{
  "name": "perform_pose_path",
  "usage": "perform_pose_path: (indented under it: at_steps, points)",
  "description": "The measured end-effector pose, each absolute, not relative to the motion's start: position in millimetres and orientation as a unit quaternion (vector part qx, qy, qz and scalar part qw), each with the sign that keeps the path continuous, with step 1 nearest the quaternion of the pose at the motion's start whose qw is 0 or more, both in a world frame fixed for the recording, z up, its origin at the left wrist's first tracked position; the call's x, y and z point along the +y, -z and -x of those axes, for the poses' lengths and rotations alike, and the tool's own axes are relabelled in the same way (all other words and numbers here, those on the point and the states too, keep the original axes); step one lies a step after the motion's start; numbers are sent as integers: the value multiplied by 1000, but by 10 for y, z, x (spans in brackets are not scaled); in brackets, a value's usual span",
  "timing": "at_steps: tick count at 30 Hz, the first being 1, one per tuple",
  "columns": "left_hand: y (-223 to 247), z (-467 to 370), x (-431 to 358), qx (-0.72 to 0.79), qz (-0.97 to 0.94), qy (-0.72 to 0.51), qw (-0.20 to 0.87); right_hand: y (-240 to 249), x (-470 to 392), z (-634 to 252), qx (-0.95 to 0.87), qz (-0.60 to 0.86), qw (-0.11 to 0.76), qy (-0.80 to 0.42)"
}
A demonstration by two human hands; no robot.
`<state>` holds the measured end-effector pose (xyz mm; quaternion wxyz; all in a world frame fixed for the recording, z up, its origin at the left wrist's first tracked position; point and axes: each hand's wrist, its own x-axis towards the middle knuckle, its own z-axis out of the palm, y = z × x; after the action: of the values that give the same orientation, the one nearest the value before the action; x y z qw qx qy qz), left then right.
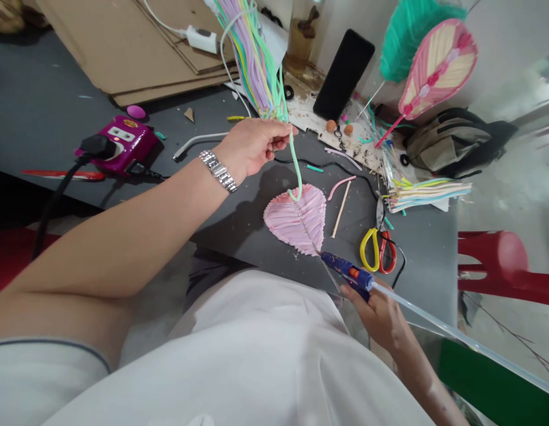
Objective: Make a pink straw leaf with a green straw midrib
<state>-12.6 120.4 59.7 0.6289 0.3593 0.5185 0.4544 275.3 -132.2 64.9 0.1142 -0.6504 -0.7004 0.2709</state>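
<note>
My left hand (252, 145) is closed in a pinch on a mint-green pipe cleaner (296, 163). The lower end of that pipe cleaner curves onto the top of a pink leaf-shaped piece (286, 222) made of ridged strips, with a line down its middle. My right hand (376, 310) grips a blue hot glue gun (345, 269), its nozzle at the piece's narrow end. A long clear glue stick (456, 334) runs out of the gun's back. A thin rod (330, 275) extends from the narrow end towards my right fingers.
Scissors (378, 248) lie right of the piece, near a wooden stick (341, 210). Behind are a pipe cleaner bundle (252, 65), a dark phone (344, 74) and finished leaf shapes (438, 68). A purple power socket (123, 142) and cardboard (123, 47) are on the left.
</note>
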Motion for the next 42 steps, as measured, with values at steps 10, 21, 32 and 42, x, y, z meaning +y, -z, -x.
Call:
perform_pose_path:
  at_steps: [10, 21, 32, 42]
  points:
    - [-513, 148, 1227, 507, -363, -458, 634, -654, -1357, -2800, -698, 660, 101, -259]
    - [-499, 142, 1217, 511, -366, -455, 631, -683, -1450, -2857, -704, 648, 96, -273]
    - [-507, 165, 1211, 505, -378, -451, 632, -654, -1235, -2668, -706, 645, 125, -265]
    - [-535, 158, 1192, 501, -362, -460, 637, -621, -1217, -2678, -709, 643, 133, -258]
